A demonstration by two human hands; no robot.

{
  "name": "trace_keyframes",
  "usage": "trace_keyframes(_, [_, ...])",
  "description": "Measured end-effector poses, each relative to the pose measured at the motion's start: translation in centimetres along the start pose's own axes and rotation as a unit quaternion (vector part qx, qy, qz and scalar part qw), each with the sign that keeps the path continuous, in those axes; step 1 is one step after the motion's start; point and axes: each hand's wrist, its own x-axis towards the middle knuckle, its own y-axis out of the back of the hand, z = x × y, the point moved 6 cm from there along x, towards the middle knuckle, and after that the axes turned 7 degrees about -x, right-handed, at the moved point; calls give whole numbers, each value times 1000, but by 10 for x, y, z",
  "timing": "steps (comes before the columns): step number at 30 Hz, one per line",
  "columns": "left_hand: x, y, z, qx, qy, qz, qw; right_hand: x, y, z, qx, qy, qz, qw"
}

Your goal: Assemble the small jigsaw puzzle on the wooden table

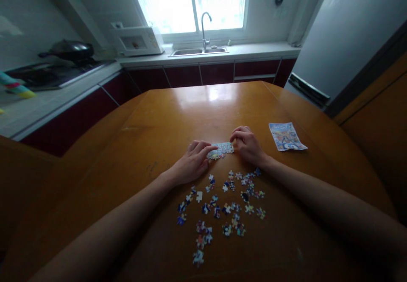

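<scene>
A partly assembled jigsaw puzzle (225,147) lies on the wooden table, pale on top, with an uneven lower edge. My left hand (193,161) rests at its left side, fingers stretched out and the index finger lying across the puzzle. At the right edge, my right hand (248,145) has its fingers curled together, fingertips touching or very near the border; whatever they hold is hidden. Many loose puzzle pieces (217,211) are scattered nearer to me, between my forearms. Beyond my right hand lies a creased picture sheet (286,137) with a colourful print.
The large wooden table (152,125) has rounded sides. Behind it run a counter with a sink (187,52), a tap and a white microwave (138,41) under a window. A wok (70,49) sits on the stove at left. A fridge (349,32) stands at right.
</scene>
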Motion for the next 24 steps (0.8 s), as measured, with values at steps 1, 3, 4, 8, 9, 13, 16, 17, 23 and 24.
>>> trace_keyframes(1, [0,1,0,-3,0,5,1000,0,0,2,4,-5,3,1000])
trace_keyframes(3, [0,1,-1,-8,-1,13,1000,1,0,5,12,-21,7,1000])
trace_keyframes(4, [1,2,-1,-9,-2,15,1000,1,0,8,16,-30,9,999])
trace_keyframes(8, [1,2,-1,-7,-4,18,1000,1,-2,15,27,-61,13,998])
trace_keyframes(9, [1,2,-1,-6,-4,18,1000,1,-2,16,28,-64,15,997])
trace_keyframes(13, [1,0,-3,-4,-1,15,1000,1,-3,18,31,-68,18,997])
trace_keyframes(16, [1,0,-3,-5,0,13,1000,1,-3,18,31,-66,19,997])
trace_keyframes(17, [1,0,-3,-6,0,13,1000,1,-2,17,32,-65,19,997])
trace_keyframes(23, [0,0,-2,-6,-5,11,1000,1,-2,15,33,-69,18,997])
trace_keyframes(24, [0,0,-2,-5,-5,11,1000,1,-2,15,34,-69,18,997])
